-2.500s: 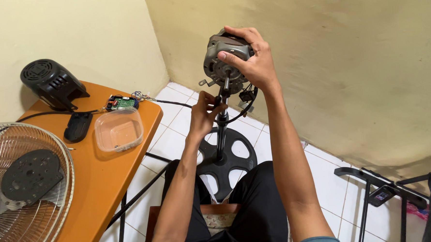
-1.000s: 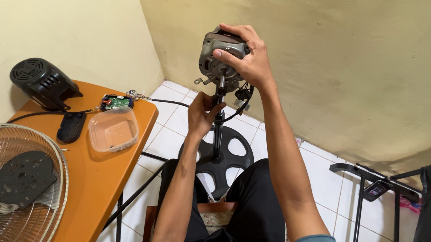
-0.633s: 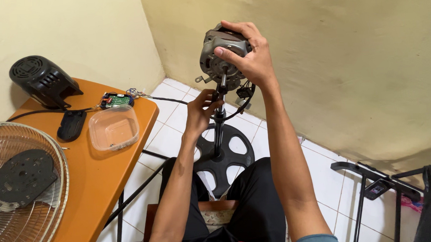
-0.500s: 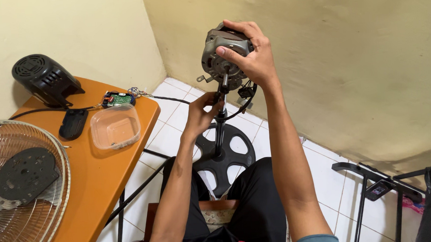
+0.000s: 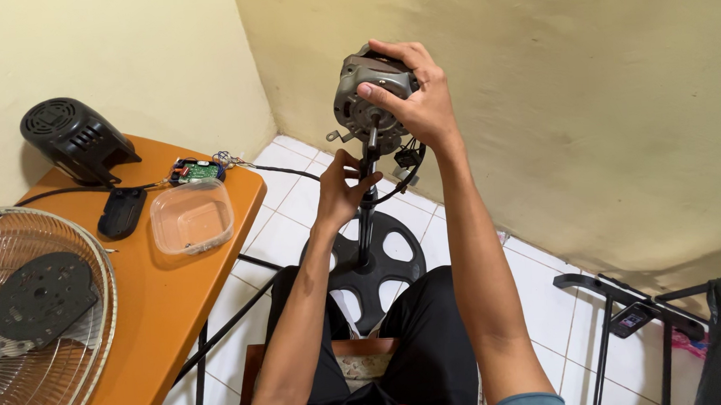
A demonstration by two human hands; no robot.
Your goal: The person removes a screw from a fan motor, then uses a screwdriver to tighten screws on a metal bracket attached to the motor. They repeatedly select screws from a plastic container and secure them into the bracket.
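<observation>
A bare grey fan motor (image 5: 365,90) sits on top of a thin black stand pole (image 5: 366,226) that rises from a round black base (image 5: 379,266) on the tiled floor. My right hand (image 5: 417,103) is wrapped over the motor from the right and grips it. Below it, my left hand (image 5: 339,187) is closed around the pole's top joint just under the motor. Black wires with a small connector (image 5: 407,158) hang from the motor beside the pole.
An orange table (image 5: 162,300) stands at the left, with a black motor cover (image 5: 74,138), a black flat part (image 5: 122,213), a green circuit board (image 5: 197,171), a clear plastic box (image 5: 193,218) and a wire fan grille (image 5: 33,322). A black metal frame (image 5: 625,312) is at the right.
Both hands stay on the motor and the pole. The view has shifted slightly; no clear change in grip.
</observation>
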